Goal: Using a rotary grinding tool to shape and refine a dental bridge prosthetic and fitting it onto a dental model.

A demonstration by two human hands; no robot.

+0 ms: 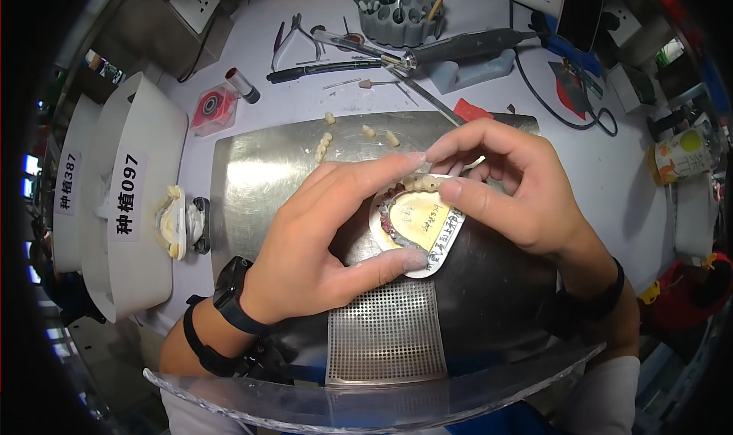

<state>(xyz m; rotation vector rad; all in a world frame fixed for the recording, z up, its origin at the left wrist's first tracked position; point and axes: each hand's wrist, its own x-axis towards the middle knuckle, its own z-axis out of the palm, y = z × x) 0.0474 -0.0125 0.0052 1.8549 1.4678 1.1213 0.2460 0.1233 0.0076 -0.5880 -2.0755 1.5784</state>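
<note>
A dental model (pixel 412 217) with a yellowish arch, a white base and handwriting on it sits between my hands over the metal plate. My left hand (pixel 305 244) grips it, thumb on the near edge and index finger at the far edge. My right hand (pixel 519 187) is curled at the model's far right, its thumb on a tooth-coloured row of crowns (pixel 421 182) along the arch. Both index fingertips meet there; the other right fingers are partly hidden behind. Beyond my left hand lie a short dental bridge (pixel 324 147) and several loose crowns (pixel 369 131).
A perforated metal grille (pixel 387 336) is set in the steel plate (pixel 252 160). At left stand white bins (pixel 153 206) and another dental model (pixel 169 225). A handpiece (pixel 473 47), pen (pixel 332 71) and bur holder (pixel 401 15) lie beyond. A clear shield (pixel 382 408) curves across the near side.
</note>
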